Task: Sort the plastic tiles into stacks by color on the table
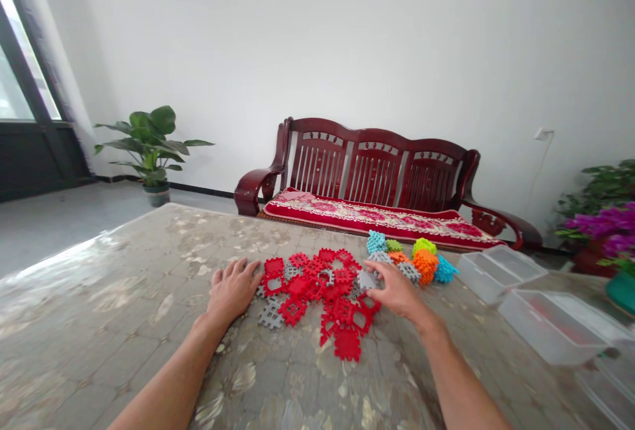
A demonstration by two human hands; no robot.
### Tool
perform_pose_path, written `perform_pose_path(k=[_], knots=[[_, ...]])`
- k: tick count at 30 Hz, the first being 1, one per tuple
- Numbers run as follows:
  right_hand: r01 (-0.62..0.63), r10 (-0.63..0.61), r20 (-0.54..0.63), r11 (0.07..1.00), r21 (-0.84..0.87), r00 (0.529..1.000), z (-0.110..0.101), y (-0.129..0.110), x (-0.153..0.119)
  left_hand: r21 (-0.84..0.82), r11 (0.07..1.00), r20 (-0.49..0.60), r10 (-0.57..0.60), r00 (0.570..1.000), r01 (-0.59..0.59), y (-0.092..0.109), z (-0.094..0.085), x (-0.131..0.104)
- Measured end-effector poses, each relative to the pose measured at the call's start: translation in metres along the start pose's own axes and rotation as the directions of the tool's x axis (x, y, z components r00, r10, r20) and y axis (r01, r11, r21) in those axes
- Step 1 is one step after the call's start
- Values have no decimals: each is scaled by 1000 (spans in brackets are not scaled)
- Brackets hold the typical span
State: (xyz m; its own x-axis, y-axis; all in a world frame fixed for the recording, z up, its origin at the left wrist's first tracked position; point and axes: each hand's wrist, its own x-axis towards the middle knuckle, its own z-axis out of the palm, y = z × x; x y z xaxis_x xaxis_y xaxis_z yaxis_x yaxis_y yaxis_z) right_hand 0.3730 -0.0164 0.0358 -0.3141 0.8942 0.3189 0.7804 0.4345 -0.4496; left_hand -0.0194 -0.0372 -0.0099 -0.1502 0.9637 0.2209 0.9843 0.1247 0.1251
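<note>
A loose pile of flat red interlocking tiles (347, 345) with notched edges lies on the patterned tablecloth (288, 390). Several grey tiles (270, 314) are mixed among them. At the pile's left edge rests my left hand (235, 288), palm down with its fingers spread, holding nothing. My right hand (397, 288), at the right side, pinches a grey tile (367, 280) between thumb and fingers. Just beyond that hand sit stacks of sorted tiles: blue (376, 242), orange (425, 266), yellow-green (424, 247) and grey (409, 272).
Clear plastic boxes (550, 324) stand on the table at the right; one has something red inside. A wooden bench (372, 165) with a red cover is behind the table. Potted plants stand at the left (156, 192) and right (620, 294).
</note>
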Motion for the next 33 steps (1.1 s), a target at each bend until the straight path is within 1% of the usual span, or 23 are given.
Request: perform_pose_path(k=[4,8,13,17,19,22,24,26,28,30,33], knots=[[-12,10,-78,999,-32,997,-26,18,22,2,1000,1,-5,1000,5,0,0,0],[-21,18,-45,998,-67,999,-41,40,43,6,1000,1,-7,1000,7,-1,1,1],[-29,35,61,994,-108,998,-45,58,56,1,1000,-6,-7,1000,7,-1,2,1],[-58,70,104,991,-119,992,-43,64,57,7,1000,-14,-7,1000,7,-1,2,1],[-72,88,101,986,-152,991,-43,61,55,8,1000,-12,-4,1000,4,-1,2,1],[-113,137,74,955,-273,988,-45,46,52,6,1000,-14,1,1000,-1,-1,2,1],[-160,194,48,908,-388,980,-47,30,50,-1,1000,-20,0,1000,0,-1,2,0],[-205,250,25,841,-500,968,-47,15,50,-8,1000,-24,-3,1000,3,-1,2,0],[-225,286,13,780,-583,958,-43,2,50,-13,1000,-27,-7,1000,7,-1,3,1],[-228,301,10,745,-627,954,-38,-6,52,-18,1000,-27,-10,1000,9,-1,4,1],[-250,330,-2,710,-658,944,-30,-11,55,-18,1000,-18,-8,1000,8,-1,4,1]])
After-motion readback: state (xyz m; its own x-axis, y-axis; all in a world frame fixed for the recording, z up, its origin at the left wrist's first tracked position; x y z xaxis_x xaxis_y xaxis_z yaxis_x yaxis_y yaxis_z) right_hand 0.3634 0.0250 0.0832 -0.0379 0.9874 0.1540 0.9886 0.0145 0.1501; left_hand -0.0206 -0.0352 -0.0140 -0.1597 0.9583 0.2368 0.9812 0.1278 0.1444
